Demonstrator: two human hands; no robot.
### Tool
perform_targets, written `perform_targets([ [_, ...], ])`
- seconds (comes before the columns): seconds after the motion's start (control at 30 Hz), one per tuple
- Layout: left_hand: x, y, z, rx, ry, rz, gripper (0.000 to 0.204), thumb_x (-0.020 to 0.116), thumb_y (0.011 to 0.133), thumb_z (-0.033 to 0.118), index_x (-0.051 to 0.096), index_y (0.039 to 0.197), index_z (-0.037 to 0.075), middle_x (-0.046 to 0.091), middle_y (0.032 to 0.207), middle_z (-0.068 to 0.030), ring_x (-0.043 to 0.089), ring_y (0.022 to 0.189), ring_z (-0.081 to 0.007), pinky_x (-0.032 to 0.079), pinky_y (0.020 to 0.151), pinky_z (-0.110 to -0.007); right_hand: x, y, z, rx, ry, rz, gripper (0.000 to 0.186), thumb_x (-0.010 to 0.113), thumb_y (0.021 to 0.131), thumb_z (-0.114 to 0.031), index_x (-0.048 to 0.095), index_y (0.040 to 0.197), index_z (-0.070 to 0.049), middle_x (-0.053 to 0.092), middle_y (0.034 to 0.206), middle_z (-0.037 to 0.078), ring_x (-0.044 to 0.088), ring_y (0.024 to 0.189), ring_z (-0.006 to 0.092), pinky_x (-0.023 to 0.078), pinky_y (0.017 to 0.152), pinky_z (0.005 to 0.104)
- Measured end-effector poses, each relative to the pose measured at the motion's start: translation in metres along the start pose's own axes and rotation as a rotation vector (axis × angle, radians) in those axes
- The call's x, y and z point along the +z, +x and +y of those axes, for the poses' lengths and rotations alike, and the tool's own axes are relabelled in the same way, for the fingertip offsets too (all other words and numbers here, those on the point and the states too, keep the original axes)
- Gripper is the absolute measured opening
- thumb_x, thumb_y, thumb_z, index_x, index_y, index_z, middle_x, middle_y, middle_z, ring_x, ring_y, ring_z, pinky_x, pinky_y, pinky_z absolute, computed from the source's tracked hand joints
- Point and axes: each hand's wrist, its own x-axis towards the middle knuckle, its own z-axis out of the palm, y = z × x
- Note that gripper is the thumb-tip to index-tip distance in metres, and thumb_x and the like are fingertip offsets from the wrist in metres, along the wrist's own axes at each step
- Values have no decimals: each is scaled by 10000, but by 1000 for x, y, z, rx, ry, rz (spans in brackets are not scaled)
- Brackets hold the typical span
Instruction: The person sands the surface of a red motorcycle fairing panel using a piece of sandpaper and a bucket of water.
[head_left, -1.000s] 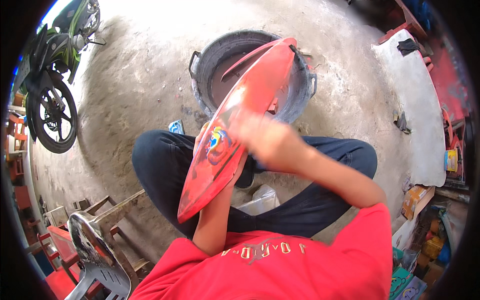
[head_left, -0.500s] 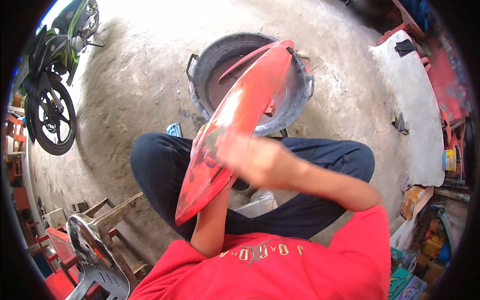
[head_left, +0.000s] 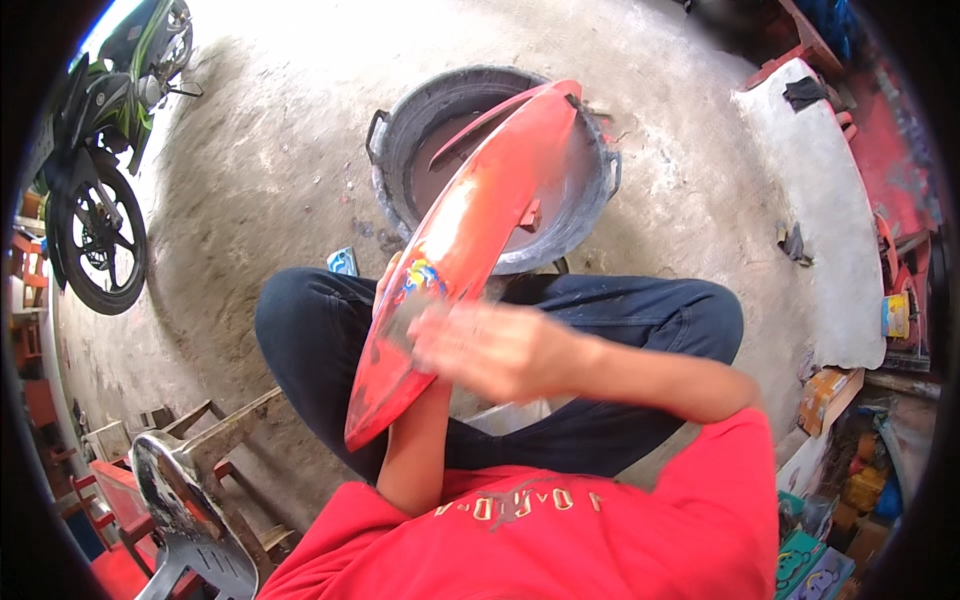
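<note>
A long, curved red motorcycle body panel (head_left: 490,210) slants from my lap up over a grey tub (head_left: 394,190). My left hand (head_left: 386,285) grips it from below; only some fingers show at its left edge, and the rest is hidden underneath. Across the panel's lower part lies my right hand (head_left: 490,348), smeared by motion, its fingers toward a dull grey patch. Whether it holds anything is unclear. A colourful sticker (head_left: 420,277) sits just above those fingers. Murky brownish water (head_left: 425,180) stands in the tub, and a thin red strip (head_left: 480,125) reaches over it beside the panel's far end.
A small blue packet (head_left: 342,262) lies on the concrete floor by my left knee. A motorcycle (head_left: 105,210) stands at the far left, a worn chair (head_left: 190,500) at the near left. Along the right are a pale slab (head_left: 825,220), a cardboard box (head_left: 828,400) and clutter.
My right hand has moved down along the panel, uncovering the colourful sticker. The panel and my left hand stay nearly in place.
</note>
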Motion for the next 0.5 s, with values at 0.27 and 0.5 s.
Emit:
perform_targets([
  [0.27,-21,8,-16,152,-4,-89,462,436,1092,381,606,1342,32,667,1343,-190,680,1166,-310,542,1057,-460,7,-4,-13,23,8,36,380,634,908,-148,679,1246,18,690,1339,202,673,1269,333,544,1076,433],
  [0.5,-65,19,-3,258,77,-61,455,437,1101,373,616,1323,18,694,1294,-180,674,1180,-273,531,1065,-435,4,-3,-15,16,17,2,437,634,880,-159,666,1281,13,703,1304,194,674,1261,325,546,1076,441],
])
